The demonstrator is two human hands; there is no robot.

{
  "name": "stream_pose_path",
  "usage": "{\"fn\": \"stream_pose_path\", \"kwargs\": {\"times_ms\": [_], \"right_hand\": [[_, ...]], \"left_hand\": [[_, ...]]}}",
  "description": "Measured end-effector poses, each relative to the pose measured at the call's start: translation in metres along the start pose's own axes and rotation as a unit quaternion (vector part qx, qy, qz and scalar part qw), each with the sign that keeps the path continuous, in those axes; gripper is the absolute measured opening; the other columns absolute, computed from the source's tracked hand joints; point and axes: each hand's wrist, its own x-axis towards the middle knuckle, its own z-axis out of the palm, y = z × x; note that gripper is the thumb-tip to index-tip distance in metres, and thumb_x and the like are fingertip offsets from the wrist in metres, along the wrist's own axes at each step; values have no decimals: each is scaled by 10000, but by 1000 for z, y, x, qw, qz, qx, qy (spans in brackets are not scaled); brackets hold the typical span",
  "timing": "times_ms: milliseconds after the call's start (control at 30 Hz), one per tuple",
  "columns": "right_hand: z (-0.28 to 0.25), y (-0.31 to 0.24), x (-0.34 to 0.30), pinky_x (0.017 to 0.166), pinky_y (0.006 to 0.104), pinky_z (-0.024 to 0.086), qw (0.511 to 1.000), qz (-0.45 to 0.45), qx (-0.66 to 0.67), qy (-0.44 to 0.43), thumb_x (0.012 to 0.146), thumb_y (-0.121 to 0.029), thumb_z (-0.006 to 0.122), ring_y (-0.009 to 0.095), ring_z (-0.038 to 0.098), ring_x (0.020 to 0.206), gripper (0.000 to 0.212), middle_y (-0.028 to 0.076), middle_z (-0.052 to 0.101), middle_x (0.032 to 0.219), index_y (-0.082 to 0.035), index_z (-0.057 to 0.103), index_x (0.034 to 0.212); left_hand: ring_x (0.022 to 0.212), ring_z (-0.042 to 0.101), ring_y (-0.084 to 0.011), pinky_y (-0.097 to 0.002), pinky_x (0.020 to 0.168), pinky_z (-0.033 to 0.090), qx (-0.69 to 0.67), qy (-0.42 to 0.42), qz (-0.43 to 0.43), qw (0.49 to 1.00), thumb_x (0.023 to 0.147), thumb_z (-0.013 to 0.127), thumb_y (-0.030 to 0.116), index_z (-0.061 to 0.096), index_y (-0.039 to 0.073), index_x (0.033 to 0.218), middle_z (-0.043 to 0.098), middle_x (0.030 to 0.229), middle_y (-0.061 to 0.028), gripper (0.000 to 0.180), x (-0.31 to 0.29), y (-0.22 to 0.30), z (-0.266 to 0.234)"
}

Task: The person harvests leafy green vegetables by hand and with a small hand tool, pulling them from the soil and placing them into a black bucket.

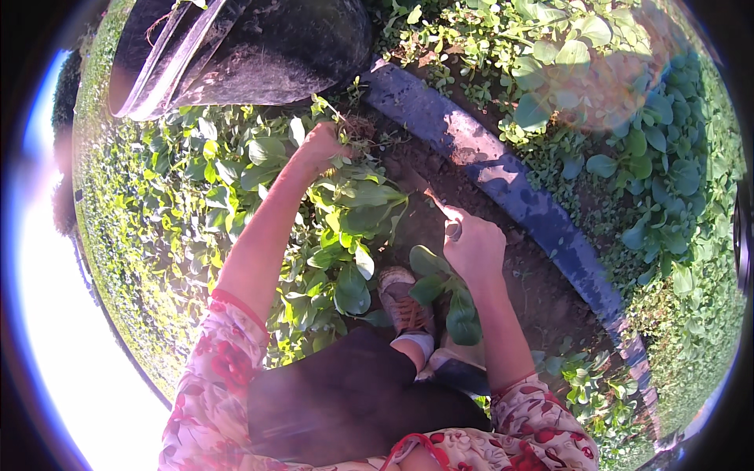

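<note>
My left hand (320, 149) is closed around a bunch of weeds (357, 132), with a brownish tangle like roots or soil beside the fingers. Below the bucket, it reaches in among the leafy green plants (357, 208). My right hand (475, 245) grips a knife (434, 198) by its handle, the thin blade pointing up and left over bare soil. The blade stands apart from my left hand. Between my right forearm and my shoe is a broad-leaved plant (463, 314).
A large black bucket (290, 55) lies tilted at the upper left. A dark, flat, soil-stained strip (503, 169) runs diagonally along the ground to the right. Dense low greens (652, 149) grow beyond it. My brown shoe (406, 302) rests on the soil.
</note>
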Motion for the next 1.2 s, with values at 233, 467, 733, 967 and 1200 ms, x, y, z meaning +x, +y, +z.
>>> {"fn": "stream_pose_path", "kwargs": {"times_ms": [233,467,733,967,1200], "right_hand": [[10,9,24,558,387,492,1000,-5,-23,3,715,-117,624,302,609,595,244,95,614,634,-166,676,949],[4,4,9,561,388,489,998,-42,-49,-12,707,-113,617,275,622,598,162,85,627,642,-130,661,862],[15,25,28,593,382,503,997,-73,-6,-20,721,-139,604,279,629,639,236,82,652,698,-158,682,943],[-38,13,1,589,424,485,997,19,-26,-64,727,-138,604,323,613,642,145,121,624,654,-132,693,841],[-31,6,40,620,420,492,997,-10,-31,-69,720,-140,576,332,614,669,129,124,624,670,-128,692,774]], "left_hand": [[1000,609,-301,-479,900,406,434,10,-49,900,674,697,328,665,78,974,628,1073,-123,393,-21,70,50],[910,643,-294,-430,850,437,377,43,-64,923,596,701,198,690,94,874,682,898,-110,297,-19,46,48],[703,650,-185,-322,614,524,-12,17,-48,999,553,790,195,684,26,884,670,764,-107,387,13,-8,21],[630,624,-154,-323,608,533,-13,14,-29,999,540,780,162,692,28,885,667,744,-85,380,-2,4,21],[607,602,-131,-315,568,512,-14,24,-81,996,562,771,149,691,14,834,659,701,-72,315,-9,15,25]]}}
